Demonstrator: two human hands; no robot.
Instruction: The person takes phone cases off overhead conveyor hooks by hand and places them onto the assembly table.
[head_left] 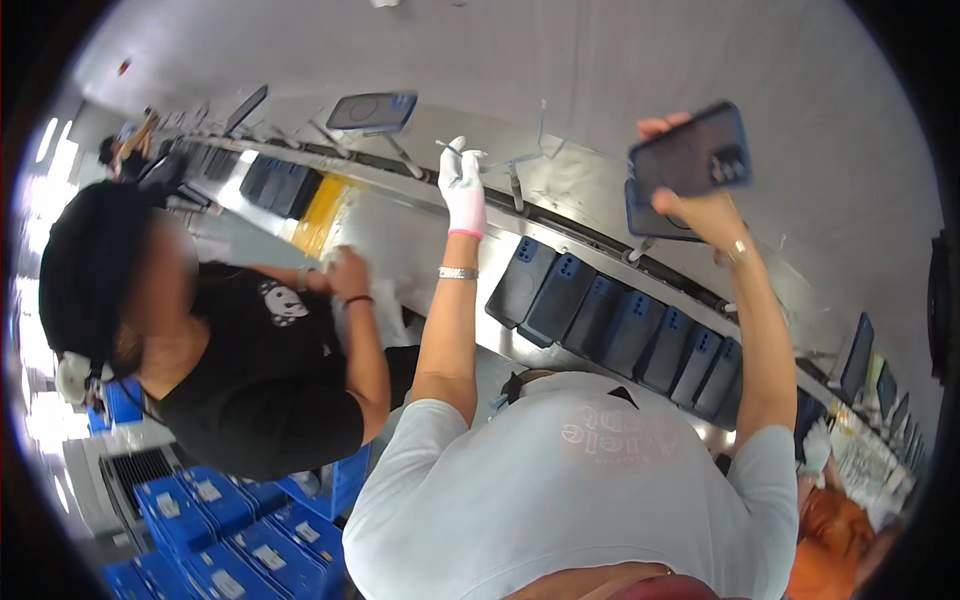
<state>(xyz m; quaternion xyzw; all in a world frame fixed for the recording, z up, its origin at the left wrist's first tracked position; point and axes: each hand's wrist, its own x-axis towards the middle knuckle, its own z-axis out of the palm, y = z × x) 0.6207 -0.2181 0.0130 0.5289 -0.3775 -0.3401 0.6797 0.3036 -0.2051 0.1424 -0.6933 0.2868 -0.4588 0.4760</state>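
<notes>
My right hand (pixel 705 210), bare, grips a dark translucent phone case (pixel 690 150) with a blue rim and a camera cutout. Just behind it, partly covered, a second phone case (pixel 640 215) sits at a holder on the line. My left hand (pixel 463 195) wears a white glove with a pink cuff and is raised over the edge of the line. Its fingers are drawn together at a thin bluish piece, too small to make out. Beside it stands a holder (pixel 516 188) with a pale blue top and no case on it.
Several dark phone cases (pixel 632 325) lie in a row along the near ledge. Another case (pixel 372 111) rests on a holder farther left. At my left stands a co-worker in black (pixel 260 370), hands over the ledge near yellow material (pixel 322 215). Blue bins (pixel 240 545) are stacked lower left.
</notes>
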